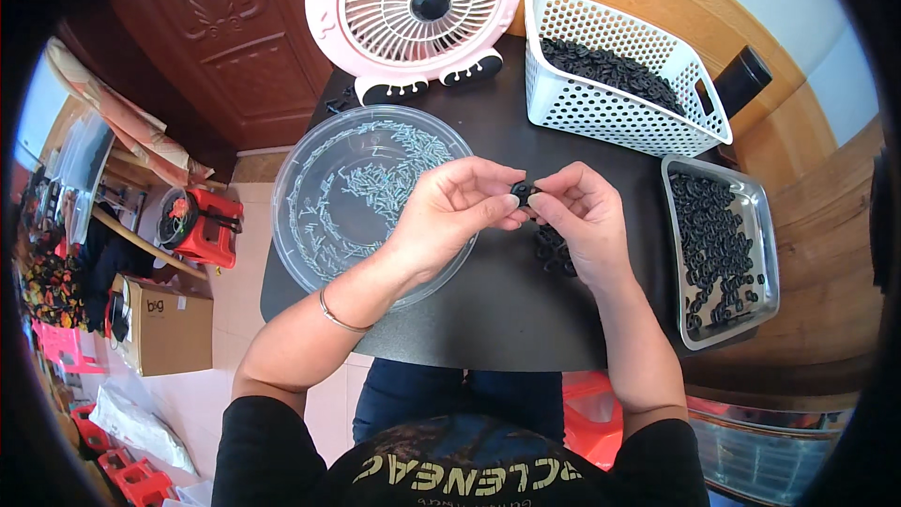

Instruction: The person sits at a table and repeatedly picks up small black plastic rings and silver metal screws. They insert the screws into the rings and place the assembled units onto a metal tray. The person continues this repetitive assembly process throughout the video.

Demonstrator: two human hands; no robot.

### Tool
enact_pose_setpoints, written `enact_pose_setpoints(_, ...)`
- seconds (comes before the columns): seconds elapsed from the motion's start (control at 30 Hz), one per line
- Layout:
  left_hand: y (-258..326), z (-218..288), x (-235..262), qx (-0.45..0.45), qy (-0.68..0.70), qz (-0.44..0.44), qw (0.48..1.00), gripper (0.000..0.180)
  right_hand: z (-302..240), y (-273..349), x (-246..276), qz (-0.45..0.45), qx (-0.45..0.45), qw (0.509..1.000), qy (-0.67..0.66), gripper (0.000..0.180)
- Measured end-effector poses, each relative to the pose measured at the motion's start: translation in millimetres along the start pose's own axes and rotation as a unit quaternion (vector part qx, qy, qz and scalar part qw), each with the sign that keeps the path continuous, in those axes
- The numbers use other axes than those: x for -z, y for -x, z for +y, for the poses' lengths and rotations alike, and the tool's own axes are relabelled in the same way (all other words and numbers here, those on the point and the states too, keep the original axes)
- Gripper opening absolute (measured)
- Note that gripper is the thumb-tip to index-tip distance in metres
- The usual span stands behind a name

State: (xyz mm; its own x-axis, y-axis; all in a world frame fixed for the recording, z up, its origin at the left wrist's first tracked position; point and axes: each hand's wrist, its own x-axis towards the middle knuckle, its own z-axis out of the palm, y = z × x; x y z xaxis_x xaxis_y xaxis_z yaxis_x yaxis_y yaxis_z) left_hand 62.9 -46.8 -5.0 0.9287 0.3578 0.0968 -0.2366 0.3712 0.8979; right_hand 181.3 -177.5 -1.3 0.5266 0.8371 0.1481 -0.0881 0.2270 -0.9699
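Between the fingertips of both hands is a small black part with a rounded outline (524, 192), held above the table; its exact kind is too small to make out. My left hand (455, 202), with a bangle on its wrist, pinches it from the left. From the right, the thumb and fingers of my right hand (584, 216) close on the same part. A small heap of black parts (552, 252) lies on the table beneath my right hand, partly covered by it. Beside my left hand stands a round clear tub (282, 216) with many thin silvery pins or screws.
A white perforated basket (601, 127) of black pieces stands at the far right, a black cylinder (743, 80) behind it. Right of my hands, a metal tray (768, 253) holds small black looped parts. A pink fan (324, 14) stands at the back of the dark table (450, 338).
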Motion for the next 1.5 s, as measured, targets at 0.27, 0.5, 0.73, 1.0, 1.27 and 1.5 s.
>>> enact_pose_setpoints(0.27, 0, -2, 1, -0.006, -0.026, -0.012, 1.000, 0.018, 3, 1, 1, 0.008, -0.009, 1.000, 0.003, 0.010)
enact_pose_setpoints(0.5, 0, -1, 2, 0.014, 0.008, 0.001, 1.000, 0.017, 2, 1, -5, -0.005, 0.009, 1.000, 0.015, 0.019)
enact_pose_setpoints(0.73, -1, -1, 4, 0.040, 0.071, 0.001, 0.997, 0.016, -3, 1, -5, -0.060, 0.048, 0.993, 0.088, 0.039)
enact_pose_setpoints(1.0, 0, -3, 7, 0.088, 0.103, -0.021, 0.991, 0.017, 4, 2, -4, -0.058, 0.052, 0.989, 0.125, 0.027)
enact_pose_setpoints(1.27, 2, -7, 7, 0.121, 0.138, -0.031, 0.983, 0.019, 11, 4, -7, -0.010, 0.090, 0.978, 0.190, 0.024)
enact_pose_setpoints(1.5, -1, 2, 4, 0.058, 0.111, -0.021, 0.992, 0.018, 0, 1, -11, -0.044, 0.050, 0.992, 0.104, 0.023)
